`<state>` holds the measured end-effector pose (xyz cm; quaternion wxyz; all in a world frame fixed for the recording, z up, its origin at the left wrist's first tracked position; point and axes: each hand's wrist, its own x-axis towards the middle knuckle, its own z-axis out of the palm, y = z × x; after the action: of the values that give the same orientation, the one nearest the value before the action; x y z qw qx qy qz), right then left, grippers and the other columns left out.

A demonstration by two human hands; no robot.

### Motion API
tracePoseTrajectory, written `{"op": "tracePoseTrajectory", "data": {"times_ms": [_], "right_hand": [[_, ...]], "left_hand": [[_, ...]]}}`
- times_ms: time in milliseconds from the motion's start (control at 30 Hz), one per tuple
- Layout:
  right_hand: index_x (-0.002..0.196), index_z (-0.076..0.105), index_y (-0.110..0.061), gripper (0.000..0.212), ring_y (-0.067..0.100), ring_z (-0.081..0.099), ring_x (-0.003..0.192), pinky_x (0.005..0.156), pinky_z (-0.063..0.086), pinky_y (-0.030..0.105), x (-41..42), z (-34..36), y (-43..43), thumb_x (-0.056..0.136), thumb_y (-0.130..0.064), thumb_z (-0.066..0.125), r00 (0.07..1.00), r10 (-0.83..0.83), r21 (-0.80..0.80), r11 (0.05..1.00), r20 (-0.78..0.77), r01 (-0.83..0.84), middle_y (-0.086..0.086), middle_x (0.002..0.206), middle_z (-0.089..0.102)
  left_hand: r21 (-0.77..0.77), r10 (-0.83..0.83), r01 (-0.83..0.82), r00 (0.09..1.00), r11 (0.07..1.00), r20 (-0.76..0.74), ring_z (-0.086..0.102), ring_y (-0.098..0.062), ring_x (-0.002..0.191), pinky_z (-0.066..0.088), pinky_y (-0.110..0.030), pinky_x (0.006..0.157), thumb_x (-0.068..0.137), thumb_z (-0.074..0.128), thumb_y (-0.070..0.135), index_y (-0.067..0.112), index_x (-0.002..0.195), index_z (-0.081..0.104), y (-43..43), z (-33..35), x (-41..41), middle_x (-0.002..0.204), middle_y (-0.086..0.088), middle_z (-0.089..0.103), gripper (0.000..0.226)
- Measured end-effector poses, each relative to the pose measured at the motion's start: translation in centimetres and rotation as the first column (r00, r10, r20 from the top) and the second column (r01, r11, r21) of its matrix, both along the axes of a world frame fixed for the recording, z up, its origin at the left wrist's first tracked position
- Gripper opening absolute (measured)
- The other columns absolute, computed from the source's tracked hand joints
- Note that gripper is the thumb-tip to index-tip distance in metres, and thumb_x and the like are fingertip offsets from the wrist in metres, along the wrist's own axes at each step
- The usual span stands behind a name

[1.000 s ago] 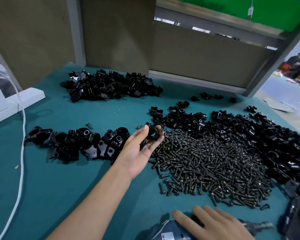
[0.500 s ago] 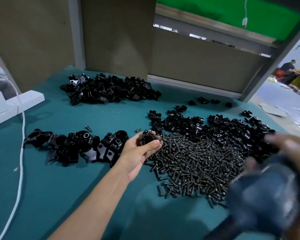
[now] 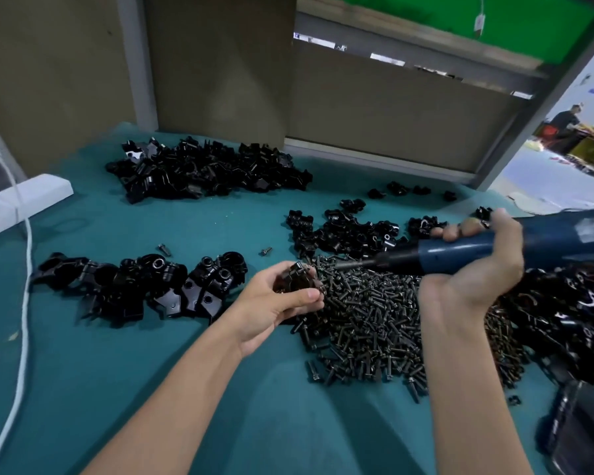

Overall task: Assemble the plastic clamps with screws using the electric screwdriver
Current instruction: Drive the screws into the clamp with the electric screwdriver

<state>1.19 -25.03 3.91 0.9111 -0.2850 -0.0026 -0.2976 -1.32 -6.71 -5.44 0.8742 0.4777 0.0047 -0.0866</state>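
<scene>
My left hand [image 3: 275, 303] grips a black plastic clamp [image 3: 297, 279] above the left edge of the screw pile [image 3: 384, 323]. My right hand [image 3: 474, 265] holds the blue electric screwdriver [image 3: 467, 253] lying almost level, its dark bit end pointing left toward the clamp, a short gap from it. Whether a screw sits in the clamp is too small to tell.
A row of assembled black clamps [image 3: 141, 286] lies left of my left hand. Heaps of loose black clamp parts sit at the back [image 3: 206, 173], centre [image 3: 343, 231] and right [image 3: 570, 303]. A white cord [image 3: 23, 303] runs down the left. The table [image 3: 117, 371] has a teal cover.
My right hand has lifted the screwdriver from the table's near edge and swung it up to point at the clamp. My left hand has curled tighter round the clamp.
</scene>
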Motion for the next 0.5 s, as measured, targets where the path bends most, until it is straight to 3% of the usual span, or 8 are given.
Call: {"op": "tracePoseTrajectory", "data": {"times_ms": [33, 67, 200, 300, 500], "right_hand": [[0.086, 0.053, -0.012, 0.007, 0.013, 0.044, 0.049, 0.055, 0.044, 0.024, 0.5, -0.7, -0.8, 0.089, -0.017, 0.058, 0.998, 0.018, 0.097, 0.995, 0.065, -0.025, -0.003, 0.061, 0.048], [0.077, 0.056, -0.014, 0.013, 0.012, 0.043, 0.048, 0.055, 0.043, 0.023, 1.2, 0.1, -0.6, 0.089, -0.018, 0.057, 0.991, 0.133, 0.049, 0.990, 0.008, -0.133, -0.004, 0.060, 0.047], [0.055, 0.057, -0.019, 0.036, 0.011, 0.040, 0.045, 0.052, 0.042, 0.021, 1.7, -0.4, 0.0, 0.090, -0.020, 0.052, 0.961, 0.276, 0.123, 0.954, -0.015, -0.272, -0.005, 0.056, 0.043], [0.060, 0.056, -0.018, 0.030, 0.011, 0.040, 0.044, 0.051, 0.041, 0.021, 1.8, -0.4, 0.6, 0.091, -0.019, 0.052, 0.958, 0.285, 0.123, 0.952, -0.022, -0.280, -0.006, 0.055, 0.043], [0.063, 0.053, -0.018, 0.028, 0.010, 0.040, 0.045, 0.052, 0.041, 0.021, 2.3, -0.7, 0.6, 0.091, -0.019, 0.051, 0.944, 0.329, 0.140, 0.937, -0.031, -0.321, -0.006, 0.055, 0.043]], "left_hand": [[0.007, -0.007, 0.007, 1.000, 1.000, 0.012, 0.073, -0.026, 0.091, 0.060, -0.030, 0.081, 0.065, 0.076, 0.001, 0.002, 0.109, 0.064, 0.0, 0.0, 0.0, 0.094, -0.009, 0.075, 0.046], [0.010, -0.014, 0.013, 1.000, 1.000, 0.022, 0.072, -0.026, 0.091, 0.059, -0.029, 0.080, 0.066, 0.075, 0.000, 0.002, 0.109, 0.064, 0.0, 0.0, -0.1, 0.095, -0.009, 0.075, 0.045], [0.007, -0.040, 0.040, 0.999, 0.999, 0.027, 0.072, -0.028, 0.094, 0.059, -0.033, 0.085, 0.069, 0.074, -0.003, 0.000, 0.113, 0.062, 0.4, 0.0, -0.1, 0.099, -0.013, 0.073, 0.046], [0.015, -0.064, 0.064, 0.998, 0.998, 0.022, 0.071, -0.029, 0.096, 0.057, -0.036, 0.091, 0.071, 0.075, -0.002, 0.001, 0.116, 0.062, 0.5, 0.0, -0.2, 0.102, -0.015, 0.072, 0.048], [0.000, -0.097, 0.097, 0.995, 0.995, -0.008, 0.072, -0.029, 0.092, 0.059, -0.026, 0.078, 0.068, 0.075, -0.003, 0.005, 0.114, 0.064, 0.5, 0.3, -0.6, 0.099, -0.015, 0.072, 0.048]]}}
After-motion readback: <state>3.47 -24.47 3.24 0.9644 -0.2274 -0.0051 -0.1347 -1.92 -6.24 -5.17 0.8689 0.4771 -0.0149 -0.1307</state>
